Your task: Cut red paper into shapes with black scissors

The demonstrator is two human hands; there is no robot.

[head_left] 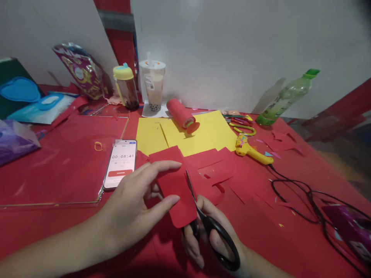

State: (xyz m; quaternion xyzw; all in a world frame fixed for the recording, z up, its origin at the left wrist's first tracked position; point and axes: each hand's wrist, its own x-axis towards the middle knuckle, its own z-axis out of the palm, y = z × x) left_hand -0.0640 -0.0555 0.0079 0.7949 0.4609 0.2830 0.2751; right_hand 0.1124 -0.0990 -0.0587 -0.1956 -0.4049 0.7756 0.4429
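Between the thumb and fingers of my left hand is a strip of red paper with rounded corners at its near end. My right hand grips black-handled scissors, thumb through one loop. One blade lies over the right edge of the red paper, pointing away from me; the other blade is hidden beneath it. Red paper pieces with cut-outs lie just beyond and to the right of my hands.
Left of my hands lies a phone showing a timer. Behind are yellow sheets, a red tube, a bubble tea cup and a yellow-lidded bottle. A yellow glue gun with a looping cord and a green bottle stand right.
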